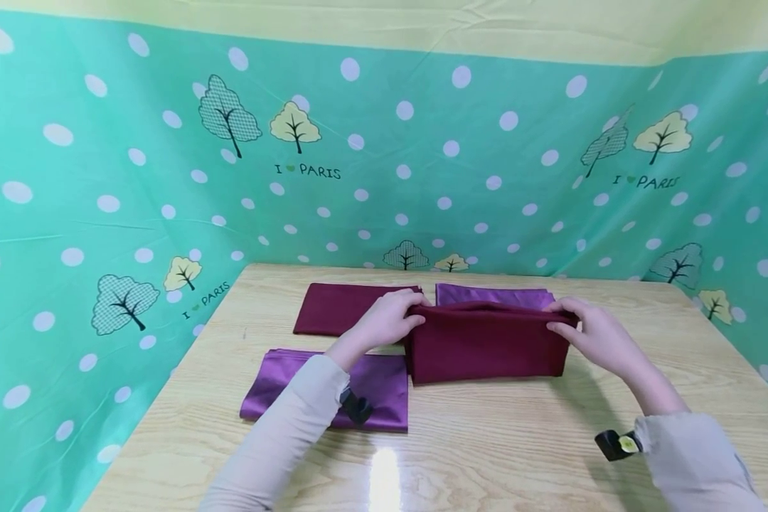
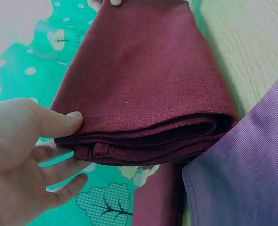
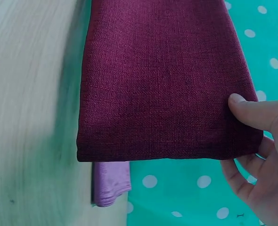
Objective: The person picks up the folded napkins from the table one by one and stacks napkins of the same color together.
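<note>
A folded maroon cloth (image 1: 486, 345) hangs upright between both hands, several layers thick at its left end in the left wrist view. The left hand (image 1: 389, 318) pinches its upper left corner, thumb (image 2: 66, 123) on the near face and fingers behind. At the upper right corner, the right hand (image 1: 589, 334) pinches it likewise, thumb (image 3: 245, 109) in front. Behind the raised cloth lies a folded purple cloth (image 1: 486, 294), partly hidden. Below the left forearm is another folded purple cloth (image 1: 377, 391). A second maroon cloth (image 1: 333, 309) lies flat behind the left hand.
The cloths are on a light wood-grain table (image 1: 499, 455). A green dotted curtain (image 1: 384, 156) with printed trees stands along its back and sides. Black wrist devices (image 1: 616, 444) sit at both sleeve cuffs.
</note>
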`<state>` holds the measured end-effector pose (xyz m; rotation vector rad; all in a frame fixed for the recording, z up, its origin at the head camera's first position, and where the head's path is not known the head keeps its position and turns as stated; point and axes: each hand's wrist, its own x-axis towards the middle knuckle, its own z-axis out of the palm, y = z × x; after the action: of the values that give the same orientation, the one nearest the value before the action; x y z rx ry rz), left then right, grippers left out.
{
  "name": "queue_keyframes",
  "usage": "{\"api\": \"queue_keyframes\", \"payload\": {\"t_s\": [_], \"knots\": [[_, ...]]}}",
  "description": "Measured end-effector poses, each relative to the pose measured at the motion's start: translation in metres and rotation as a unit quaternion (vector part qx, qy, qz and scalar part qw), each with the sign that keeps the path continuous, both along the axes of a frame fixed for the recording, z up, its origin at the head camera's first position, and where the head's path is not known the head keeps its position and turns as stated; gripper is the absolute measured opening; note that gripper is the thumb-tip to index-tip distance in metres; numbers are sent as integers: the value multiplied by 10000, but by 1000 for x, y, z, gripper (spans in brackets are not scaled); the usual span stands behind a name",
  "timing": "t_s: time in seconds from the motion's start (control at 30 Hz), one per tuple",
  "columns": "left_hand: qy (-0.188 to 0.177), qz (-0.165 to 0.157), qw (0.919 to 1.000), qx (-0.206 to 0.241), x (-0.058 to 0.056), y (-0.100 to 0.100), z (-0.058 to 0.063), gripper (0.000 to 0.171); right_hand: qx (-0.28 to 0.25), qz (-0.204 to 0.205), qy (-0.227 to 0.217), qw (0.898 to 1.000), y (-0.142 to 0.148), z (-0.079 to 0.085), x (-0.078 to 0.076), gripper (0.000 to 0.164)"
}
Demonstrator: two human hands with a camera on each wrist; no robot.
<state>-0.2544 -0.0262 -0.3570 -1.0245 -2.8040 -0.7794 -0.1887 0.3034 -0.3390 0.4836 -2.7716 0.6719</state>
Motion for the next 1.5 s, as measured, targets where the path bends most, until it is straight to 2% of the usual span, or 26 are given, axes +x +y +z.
{"api": "queue_keyframes", "payload": {"t_s": [0.4,0.63,0.87,0.97,1.33,1.5], "knots": [[230,210,9993,211,-4,-5,7,19,-165,49,471,9987,-4,16,-5,15],[268,270,9984,429,-5,-6,14,20,-351,-20,556,9978,-5,23,-5,14],[226,275,9983,457,-5,-7,23,22,-521,-216,538,9970,-4,24,-6,14],[241,341,9981,447,-5,-11,25,21,-521,-284,452,9972,-8,23,-9,14],[500,552,9964,407,-9,-36,28,19,-530,73,386,9978,-29,17,-19,12],[457,667,9958,431,-10,-50,28,18,-476,152,252,9984,-42,16,-25,14]]}}
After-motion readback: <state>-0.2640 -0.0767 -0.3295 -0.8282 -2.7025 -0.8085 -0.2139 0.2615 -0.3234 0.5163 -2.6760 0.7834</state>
